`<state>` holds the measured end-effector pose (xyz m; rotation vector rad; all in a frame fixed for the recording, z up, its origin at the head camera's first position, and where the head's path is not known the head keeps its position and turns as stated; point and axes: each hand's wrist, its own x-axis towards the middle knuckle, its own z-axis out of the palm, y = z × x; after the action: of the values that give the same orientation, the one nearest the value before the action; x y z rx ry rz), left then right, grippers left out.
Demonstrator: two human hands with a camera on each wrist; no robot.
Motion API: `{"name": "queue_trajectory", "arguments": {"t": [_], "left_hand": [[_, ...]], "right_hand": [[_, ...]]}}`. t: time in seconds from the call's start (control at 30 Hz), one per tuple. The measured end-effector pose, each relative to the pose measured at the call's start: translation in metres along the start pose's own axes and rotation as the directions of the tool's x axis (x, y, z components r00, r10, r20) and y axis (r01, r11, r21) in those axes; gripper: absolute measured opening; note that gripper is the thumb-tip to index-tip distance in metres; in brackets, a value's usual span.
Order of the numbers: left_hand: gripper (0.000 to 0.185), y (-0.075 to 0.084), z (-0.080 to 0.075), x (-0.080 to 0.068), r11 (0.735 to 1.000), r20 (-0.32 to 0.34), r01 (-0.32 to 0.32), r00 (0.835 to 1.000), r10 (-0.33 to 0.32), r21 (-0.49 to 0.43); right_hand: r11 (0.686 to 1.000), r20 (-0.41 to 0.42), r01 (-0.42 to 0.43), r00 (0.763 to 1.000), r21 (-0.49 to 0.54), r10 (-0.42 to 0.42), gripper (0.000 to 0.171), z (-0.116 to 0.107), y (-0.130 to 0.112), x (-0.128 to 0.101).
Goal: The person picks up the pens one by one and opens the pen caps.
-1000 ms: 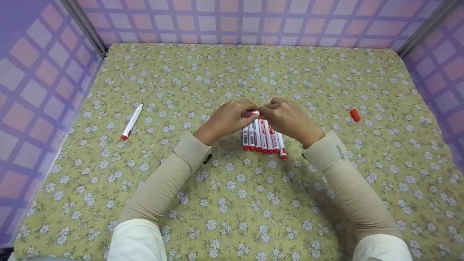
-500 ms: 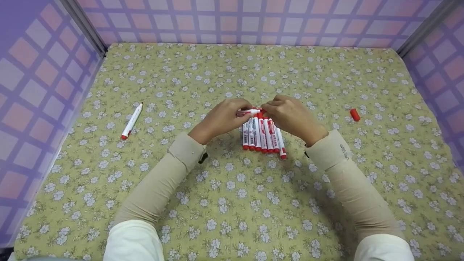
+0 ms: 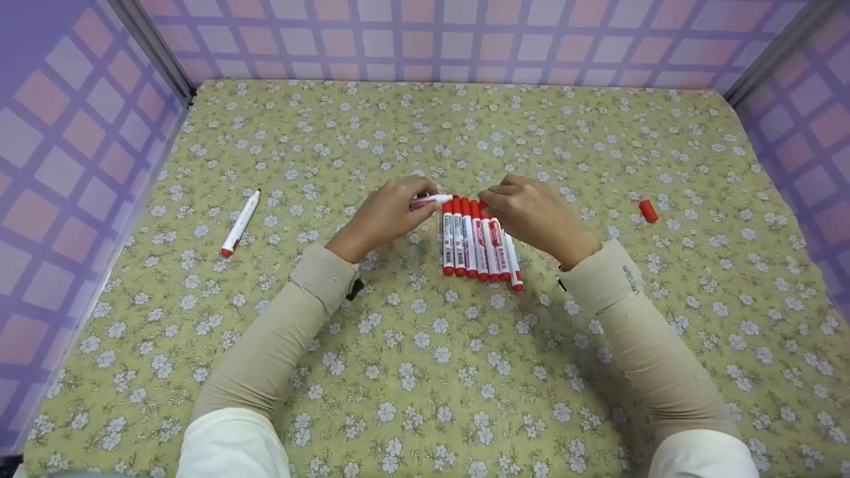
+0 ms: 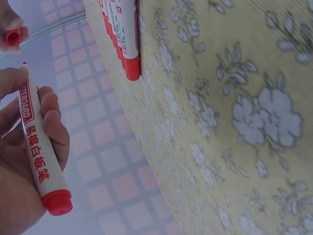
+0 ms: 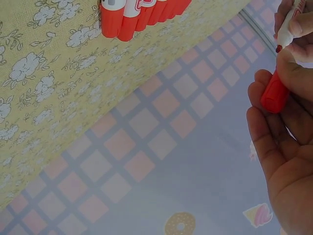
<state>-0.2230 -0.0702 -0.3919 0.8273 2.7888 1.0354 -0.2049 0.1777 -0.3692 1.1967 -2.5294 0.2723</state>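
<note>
Red cap (image 5: 275, 93) pinched in right hand (image 3: 531, 212), marker (image 4: 38, 142) gripped in left hand (image 3: 390, 216), uncapping looks done and laying down would need gentle release.

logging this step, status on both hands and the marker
Left hand holds uncapped marker. Right hand holds red cap. Pieces apart, no obstruction evident.

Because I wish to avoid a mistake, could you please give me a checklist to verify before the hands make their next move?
1. Held marker secure: ok, gripped in the left hand.
2. Held cap secure: ok, pinched in the right hand.
3. Cap clear of the tip: ok, they are apart.
4. Row of markers straight: not ok, the right-end marker lies slanted.
5. Loose marker and loose cap clear of the row: ok, at opposite sides.
</note>
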Motion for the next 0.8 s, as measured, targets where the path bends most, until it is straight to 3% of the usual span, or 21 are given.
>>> {"name": "queue_trajectory", "arguments": {"t": [0.23,0.37,0.63,0.8], "left_hand": [[0.023,-0.016,-0.008,-0.006,0.997,-0.028,0.079,0.996,-0.079,-0.002],[0.023,-0.026,-0.016,-0.009,0.989,-0.027,0.144,0.989,-0.145,-0.048],[0.032,-0.051,-0.038,-0.020,0.946,-0.028,0.287,0.955,-0.294,-0.152],[0.036,-0.068,-0.052,-0.028,0.915,-0.049,0.369,0.923,-0.381,-0.164]], "right_hand": [[0.999,-0.023,0.034,0.999,0.031,-0.033,0.012,0.004,0.001,0.000],[0.998,-0.026,0.038,0.999,0.055,-0.037,0.014,0.005,0.000,-0.001],[0.998,0.008,0.012,1.000,0.062,-0.012,0.016,0.004,-0.002,-0.002],[0.998,0.007,0.014,1.000,0.058,-0.014,0.016,0.005,-0.002,-0.003]]}}
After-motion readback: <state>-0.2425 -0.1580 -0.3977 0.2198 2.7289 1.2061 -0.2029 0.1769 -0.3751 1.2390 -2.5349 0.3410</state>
